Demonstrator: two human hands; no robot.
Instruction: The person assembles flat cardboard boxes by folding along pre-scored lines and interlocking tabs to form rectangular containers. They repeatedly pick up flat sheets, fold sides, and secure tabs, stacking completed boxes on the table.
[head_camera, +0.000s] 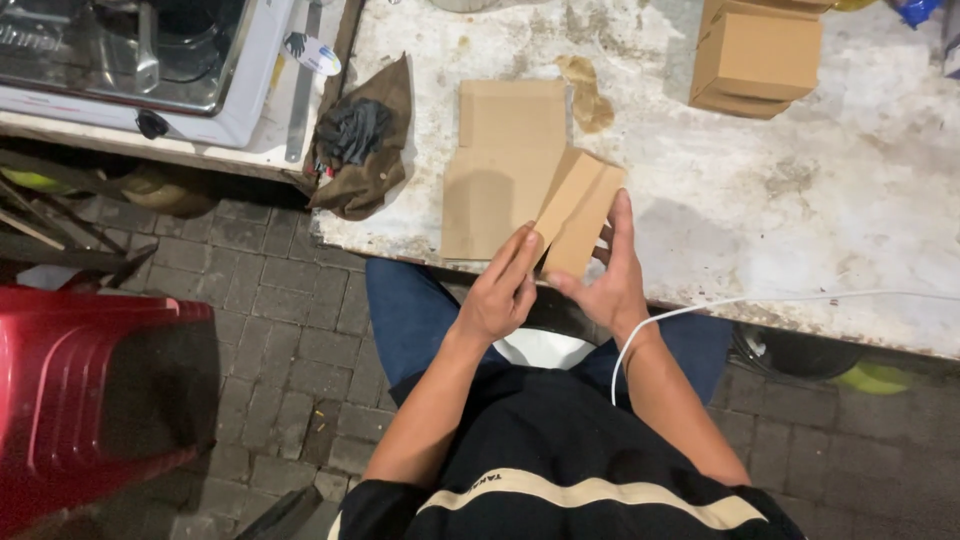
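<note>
— While both hands pinch it, where does the small folded cardboard piece (578, 212) sit?
— Over the table's (760, 200) near edge, left hand (500, 290) at seven o'clock, right hand (608, 285) at five.
— And around it?
— Flat cardboard sheet (500, 165) touching at ten o'clock; stacked cardboard boxes (755, 55) well apart at one; brown cloth (365, 140) far at nine.

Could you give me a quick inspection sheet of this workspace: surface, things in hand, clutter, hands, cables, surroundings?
Surface: white table, stained and worn.
Job's things: folded cardboard piece held above a flat cardboard sheet.
Clutter: assembled cardboard boxes; brown cloth with a black bundle on it.
Hands: left hand and right hand both grip the folded piece.
Cables: white cable along the table edge.
Surroundings: paved floor, red plastic object, white appliance.
</note>
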